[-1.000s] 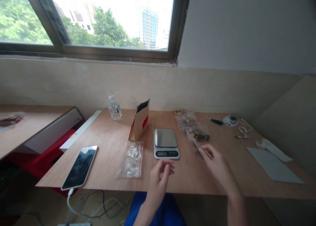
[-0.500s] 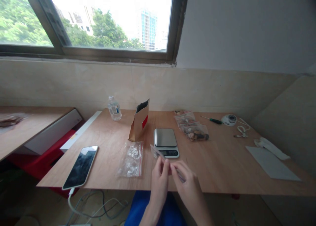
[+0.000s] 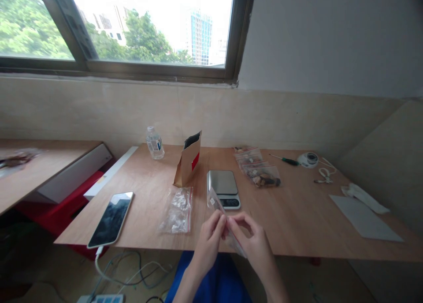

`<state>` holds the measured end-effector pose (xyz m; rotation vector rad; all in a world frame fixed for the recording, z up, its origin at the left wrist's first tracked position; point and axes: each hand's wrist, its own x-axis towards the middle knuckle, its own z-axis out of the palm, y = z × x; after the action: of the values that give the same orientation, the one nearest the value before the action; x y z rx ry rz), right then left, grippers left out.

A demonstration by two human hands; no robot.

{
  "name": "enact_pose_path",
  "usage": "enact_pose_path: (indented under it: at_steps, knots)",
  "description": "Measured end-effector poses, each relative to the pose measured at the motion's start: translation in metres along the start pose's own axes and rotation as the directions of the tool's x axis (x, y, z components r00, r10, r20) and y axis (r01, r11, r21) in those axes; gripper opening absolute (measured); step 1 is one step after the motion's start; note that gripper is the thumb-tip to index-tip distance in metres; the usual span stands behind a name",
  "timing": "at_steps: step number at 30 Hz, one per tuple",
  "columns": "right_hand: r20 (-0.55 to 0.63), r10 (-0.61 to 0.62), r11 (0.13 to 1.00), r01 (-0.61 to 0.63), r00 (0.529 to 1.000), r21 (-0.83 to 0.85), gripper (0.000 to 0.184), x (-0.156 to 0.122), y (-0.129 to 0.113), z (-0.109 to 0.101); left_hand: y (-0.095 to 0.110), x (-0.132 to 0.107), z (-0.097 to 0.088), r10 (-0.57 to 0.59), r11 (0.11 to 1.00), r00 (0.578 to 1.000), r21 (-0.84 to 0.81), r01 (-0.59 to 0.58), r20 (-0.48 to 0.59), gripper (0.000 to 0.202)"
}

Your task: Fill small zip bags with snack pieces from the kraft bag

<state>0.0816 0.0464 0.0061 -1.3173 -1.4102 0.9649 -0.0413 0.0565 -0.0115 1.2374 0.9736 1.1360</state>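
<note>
Both my hands meet at the table's near edge on a small clear zip bag (image 3: 214,200). My left hand (image 3: 209,232) pinches the bag at its middle between thumb and fingers. My right hand (image 3: 249,234) pinches it just to the right, thumb against its upper side. The bag stands tilted, one end reaching up in front of the digital scale (image 3: 223,184), the other hanging below my right hand. What the bag holds, I cannot make out. Left of my hands lies another clear zip bag (image 3: 178,212) with crinkled clear pieces in it.
A brown paper pouch (image 3: 188,162) stands behind the flat bag, near a water bottle (image 3: 154,143). A phone (image 3: 111,219) on a cable lies at left. Several filled bags (image 3: 262,175), a screwdriver (image 3: 287,161), a dome camera (image 3: 308,160) and a white sheet (image 3: 365,217) are at right.
My hands have turned the small bag, so its upper end stands higher and more of its face shows. The view has shifted slightly; the things on the table stay in place.
</note>
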Motion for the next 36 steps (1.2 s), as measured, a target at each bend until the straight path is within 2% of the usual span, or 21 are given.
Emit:
enact_pose_path:
  at_steps: [7, 11, 20, 22, 24, 26, 28, 29, 30, 31, 33, 36]
  knots:
    - [0.009, 0.043, 0.999, -0.043, 0.999, 0.029, 0.023, -0.001, 0.003, 0.002, -0.006, 0.001, -0.006, 0.003, 0.999, 0.999, 0.05, -0.004, 0.036, 0.033]
    - [0.004, 0.046, 0.999, -0.046, 0.999, -0.015, 0.023, -0.003, 0.0, 0.003, -0.002, 0.0, -0.007, 0.009, 0.998, 0.999, 0.063, -0.012, 0.039, 0.033]
    - [-0.056, -0.049, 0.985, 0.039, 0.997, -0.168, 0.023, -0.007, -0.007, 0.002, 0.005, 0.0, -0.012, 0.043, 0.967, 0.997, 0.248, -0.059, 0.07, 0.031]
    - [-0.083, -0.043, 0.98, 0.026, 0.996, -0.198, 0.023, -0.008, -0.005, 0.004, 0.004, 0.0, -0.011, 0.061, 0.951, 0.996, 0.3, -0.078, 0.064, 0.029]
    - [-0.169, -0.038, 0.973, -0.002, 0.985, -0.231, 0.022, -0.007, -0.001, 0.004, 0.002, -0.002, -0.01, 0.096, 0.935, 0.994, 0.339, -0.107, 0.049, 0.026]
    - [-0.373, -0.02, 0.969, -0.074, 0.928, -0.237, 0.022, -0.003, 0.006, -0.002, -0.001, -0.005, -0.009, 0.134, 0.918, 0.99, 0.371, -0.139, 0.041, 0.026]
    - [-0.593, 0.025, 0.975, -0.15, 0.805, -0.163, 0.025, 0.003, 0.012, -0.012, -0.005, -0.01, -0.009, 0.155, 0.905, 0.988, 0.396, -0.153, 0.027, 0.029]
    - [-0.657, 0.06, 0.983, -0.16, 0.751, -0.093, 0.026, 0.005, 0.014, -0.018, -0.007, -0.012, -0.01, 0.156, 0.904, 0.988, 0.4, -0.149, 0.015, 0.03]
    - [-0.679, 0.098, 0.989, -0.146, 0.727, -0.014, 0.028, 0.008, 0.015, -0.023, -0.009, -0.014, -0.011, 0.149, 0.909, 0.989, 0.393, -0.138, 0.004, 0.031]
    - [-0.667, 0.132, 0.991, -0.115, 0.733, 0.07, 0.03, 0.01, 0.014, -0.026, -0.011, -0.016, -0.012, 0.137, 0.919, 0.991, 0.374, -0.124, -0.007, 0.032]
    - [-0.591, 0.18, 0.972, -0.052, 0.787, 0.228, 0.033, 0.012, 0.01, -0.028, -0.015, -0.016, -0.014, 0.099, 0.952, 0.995, 0.295, -0.085, -0.034, 0.033]
    - [-0.462, 0.218, 0.919, -0.021, 0.86, 0.393, 0.034, 0.013, -0.004, -0.017, -0.02, -0.01, -0.016, 0.057, 0.993, 0.99, 0.11, -0.043, -0.127, 0.033]
